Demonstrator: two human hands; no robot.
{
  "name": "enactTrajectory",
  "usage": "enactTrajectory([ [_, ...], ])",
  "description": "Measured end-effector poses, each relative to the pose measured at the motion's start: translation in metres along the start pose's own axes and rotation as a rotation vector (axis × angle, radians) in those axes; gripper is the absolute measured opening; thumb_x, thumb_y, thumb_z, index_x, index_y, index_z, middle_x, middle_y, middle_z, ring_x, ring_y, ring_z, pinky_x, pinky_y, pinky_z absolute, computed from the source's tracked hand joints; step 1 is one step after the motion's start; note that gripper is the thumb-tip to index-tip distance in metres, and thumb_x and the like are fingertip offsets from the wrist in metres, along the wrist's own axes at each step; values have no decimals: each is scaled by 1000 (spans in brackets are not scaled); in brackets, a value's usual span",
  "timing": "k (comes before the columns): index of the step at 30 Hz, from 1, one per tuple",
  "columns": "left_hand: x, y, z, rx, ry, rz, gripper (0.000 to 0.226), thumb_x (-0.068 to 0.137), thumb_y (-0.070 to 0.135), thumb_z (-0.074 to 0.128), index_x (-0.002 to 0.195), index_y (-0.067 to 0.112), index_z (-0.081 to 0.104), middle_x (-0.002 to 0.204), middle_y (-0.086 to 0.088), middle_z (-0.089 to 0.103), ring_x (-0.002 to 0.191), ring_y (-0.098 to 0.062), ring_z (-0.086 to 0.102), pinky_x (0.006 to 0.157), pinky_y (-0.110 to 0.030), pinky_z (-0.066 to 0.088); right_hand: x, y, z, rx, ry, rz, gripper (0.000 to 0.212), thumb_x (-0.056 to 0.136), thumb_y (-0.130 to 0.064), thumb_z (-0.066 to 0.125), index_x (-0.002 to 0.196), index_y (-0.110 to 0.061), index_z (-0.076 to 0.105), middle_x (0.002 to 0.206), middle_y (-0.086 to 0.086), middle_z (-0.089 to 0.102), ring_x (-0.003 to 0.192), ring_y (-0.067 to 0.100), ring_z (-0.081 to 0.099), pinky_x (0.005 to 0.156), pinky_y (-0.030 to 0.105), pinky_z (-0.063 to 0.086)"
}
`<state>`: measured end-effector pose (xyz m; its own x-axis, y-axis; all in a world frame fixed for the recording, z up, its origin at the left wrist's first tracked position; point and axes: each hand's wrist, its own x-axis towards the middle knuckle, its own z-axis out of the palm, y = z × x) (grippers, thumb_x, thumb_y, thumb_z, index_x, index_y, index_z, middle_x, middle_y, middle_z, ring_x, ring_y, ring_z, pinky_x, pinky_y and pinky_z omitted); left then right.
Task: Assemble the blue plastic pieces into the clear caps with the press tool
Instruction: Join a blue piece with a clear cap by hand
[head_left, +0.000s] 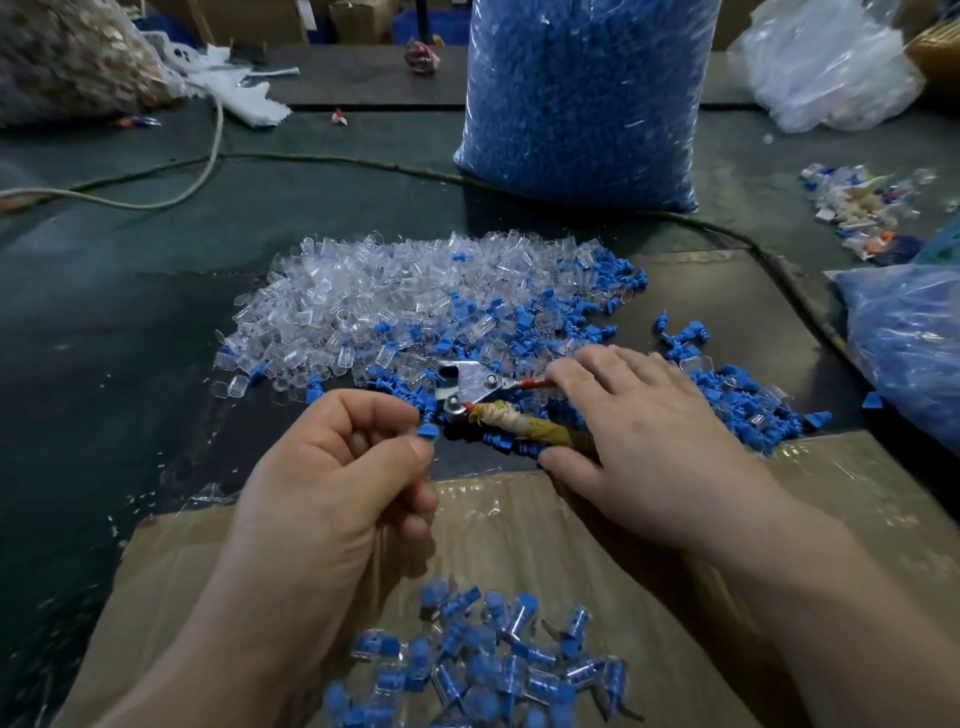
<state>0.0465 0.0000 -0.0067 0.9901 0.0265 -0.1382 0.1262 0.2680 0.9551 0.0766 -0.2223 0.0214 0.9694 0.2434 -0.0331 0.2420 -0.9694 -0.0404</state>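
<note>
Nearest, 1 heap of filled caps (483, 670) lies on the cardboard (519, 519). Left hand (332, 483) is curled, pinching 1 blue piece (428, 431) between thumb and forefinger, just beside the tool (467, 387) head. Right hand (639, 431) grips the tool's 2 handles, thumb under the wrapped one. Behind lie loose caps (363, 291) mixed with blue pieces (519, 322). Farthest stands 1 bag (582, 98) of blue pieces.

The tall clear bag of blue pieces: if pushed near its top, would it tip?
Packed full, this tall clear plastic bag of blue plastic pieces is probably heavy. Standing tall, it might lean or tip. Its glossy film looks slippery.
</note>
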Motion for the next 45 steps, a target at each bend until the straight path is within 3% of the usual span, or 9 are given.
enactTrajectory([
  [3,1,-1,-2,-9,17,-13,17,73,11,76,86,20,72,59,-13,62,45,-18,55,43,-26,46,4,-5,-4,-49,36,-30,70,85,-67,45,145,-35,25,147,-6,37,132,24,34,116,46,20],
  [6,2,1,-1,18,32,16,15,79,8,73,84,22,72,59,-12,63,45,-17,56,41,-25,46,7,-11,-8,-58,59,-23,61,83,-57,50,137,-34,36,127,-4,50,113,23,43,105,44,31],
  [11,1,3,0,67,76,55,26,89,4,65,78,26,72,60,-11,64,44,-17,57,37,-25,45,-2,-13,-16,79,148,24,53,76,-51,48,125,-29,47,103,-4,49,96,17,42,86,39,40],
  [15,-2,8,2,10,87,58,11,76,14,70,81,24,71,62,-11,64,42,-18,54,37,-27,45,-17,-18,-25,299,216,-53,39,78,-52,42,113,-36,47,93,-11,49,82,7,46,67,28,43],
  [23,-2,8,4,87,82,229,25,86,1,63,78,23,70,68,-9,65,55,-16,59,42,-21,47,-22,-15,-26,227,62,-194,59,80,-56,38,135,-35,44,116,-16,57,110,8,47,96,28,42],
  [27,-3,9,3,109,37,290,14,76,14,66,80,26,71,70,-4,66,59,-14,62,45,-20,49,-22,-12,-26,243,65,-207,59,79,-55,41,135,-36,43,121,-19,54,111,4,44,93,19,34],
  [32,-2,7,1,109,41,307,16,76,12,65,81,25,70,70,-4,65,59,-14,62,46,-21,50,-21,-13,-25,229,39,-231,59,82,-58,39,138,-40,36,122,-22,52,113,2,43,98,22,37],
  [39,-3,9,-2,160,-8,340,13,74,28,72,87,26,70,73,-8,67,62,-16,64,49,-23,52,-20,-18,-27,269,82,-228,50,76,-61,31,114,-40,55,92,-18,59,88,4,53,79,31,49],
  [45,-3,7,-3,213,49,349,14,75,33,69,89,30,69,74,-4,68,62,-15,65,51,-25,53,-24,-19,-23,288,77,-211,47,76,-64,30,111,-43,52,92,-22,57,89,0,51,76,22,46],
])
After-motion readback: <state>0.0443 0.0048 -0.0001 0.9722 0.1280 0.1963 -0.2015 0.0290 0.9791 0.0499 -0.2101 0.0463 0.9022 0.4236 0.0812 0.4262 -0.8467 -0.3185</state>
